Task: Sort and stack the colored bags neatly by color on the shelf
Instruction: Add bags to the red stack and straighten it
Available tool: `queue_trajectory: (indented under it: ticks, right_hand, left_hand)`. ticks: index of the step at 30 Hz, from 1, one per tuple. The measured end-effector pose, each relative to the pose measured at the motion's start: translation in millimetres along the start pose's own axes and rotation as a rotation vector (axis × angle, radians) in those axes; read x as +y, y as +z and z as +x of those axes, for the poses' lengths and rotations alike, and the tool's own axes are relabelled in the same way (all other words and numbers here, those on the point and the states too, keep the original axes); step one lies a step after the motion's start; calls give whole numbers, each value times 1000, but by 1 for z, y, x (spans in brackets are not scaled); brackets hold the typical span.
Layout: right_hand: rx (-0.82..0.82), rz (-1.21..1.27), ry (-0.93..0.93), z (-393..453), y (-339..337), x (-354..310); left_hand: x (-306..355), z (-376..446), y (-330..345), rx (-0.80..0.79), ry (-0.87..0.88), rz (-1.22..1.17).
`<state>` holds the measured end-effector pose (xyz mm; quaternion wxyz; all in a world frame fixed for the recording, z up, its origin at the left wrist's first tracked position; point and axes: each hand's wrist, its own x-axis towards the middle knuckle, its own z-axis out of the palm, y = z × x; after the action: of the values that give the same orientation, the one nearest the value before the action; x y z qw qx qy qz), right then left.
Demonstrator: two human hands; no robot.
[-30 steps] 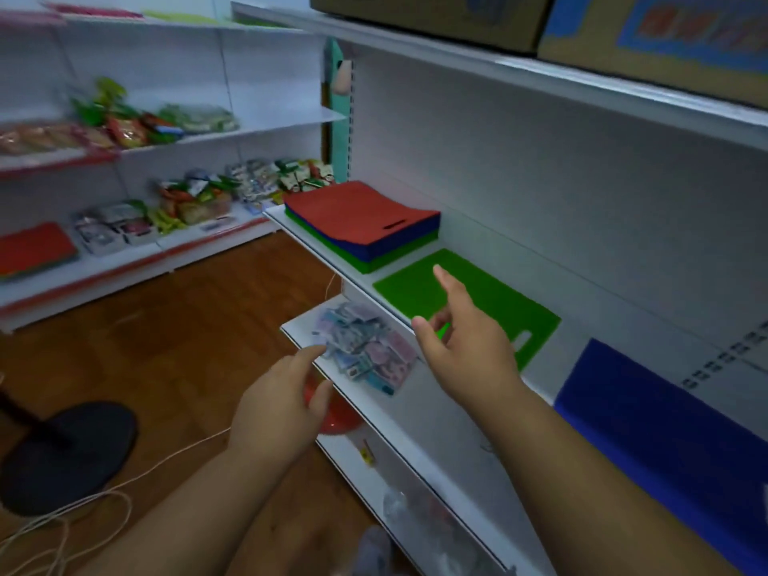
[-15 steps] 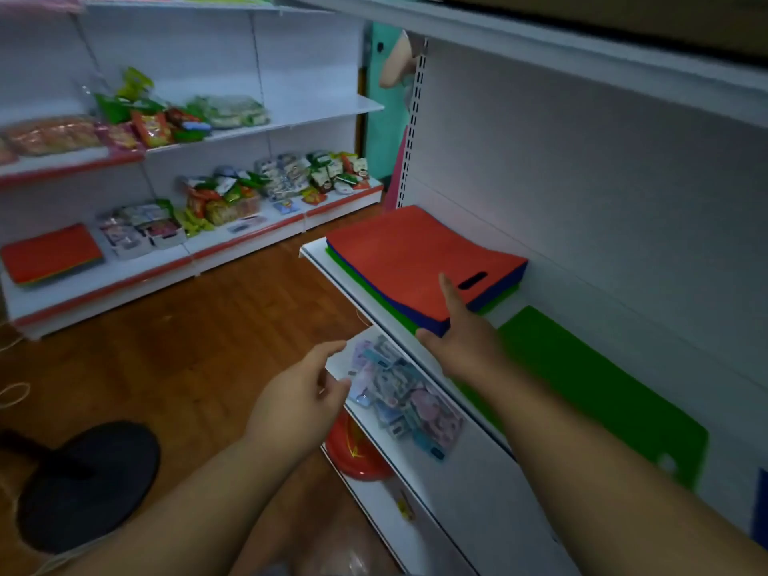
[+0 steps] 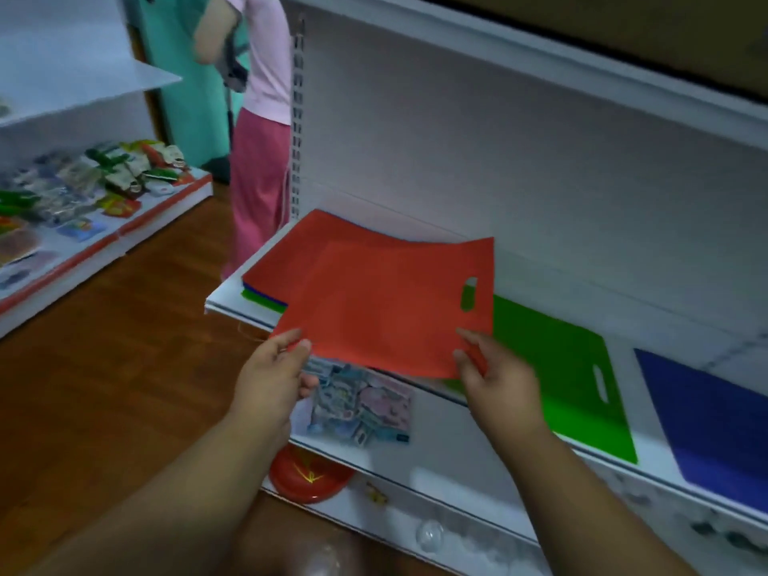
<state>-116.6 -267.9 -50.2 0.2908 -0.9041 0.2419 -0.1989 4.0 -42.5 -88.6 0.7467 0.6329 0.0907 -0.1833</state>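
Note:
Both my hands hold one red bag lifted off a mixed stack at the left end of the white shelf. My left hand pinches its near left corner, and my right hand pinches its near right edge. The stack under it shows another red bag on top with blue and green edges below. A green bag lies flat on the shelf to the right, and a blue bag lies further right.
A person in pink stands past the shelf's left end. The shelf below holds printed packets, with a red bowl under it. Snack packs fill low shelves at the left across a wooden floor.
Both hands went from open and empty to gripping the top red bag and lifting it off the stack toward me. The view swung left, so the person in pink shows.

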Motion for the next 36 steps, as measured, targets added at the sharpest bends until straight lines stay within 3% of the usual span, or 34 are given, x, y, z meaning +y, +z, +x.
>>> queue_trajectory:
  ticks: [3, 8, 13, 19, 27, 36]
  right_hand:
    - [57, -92, 12, -26, -22, 12]
    - [188, -127, 155, -52, -67, 38]
    - [389, -85, 291, -99, -124, 70]
    - [531, -196, 480, -183, -196, 149]
    - [600, -258, 592, -273, -325, 283]
    - [600, -220, 599, -247, -393, 388]
  left_hand:
    - [-7, 0, 6, -28, 43, 131]
    - [-18, -20, 38, -172, 285, 585]
    - [-33, -56, 92, -394, 559, 689]
    - [-73, -124, 190, -589, 738, 740]
    - [-151, -259, 322, -732, 852, 835]
    - [-184, -296, 434, -688, 833, 895]
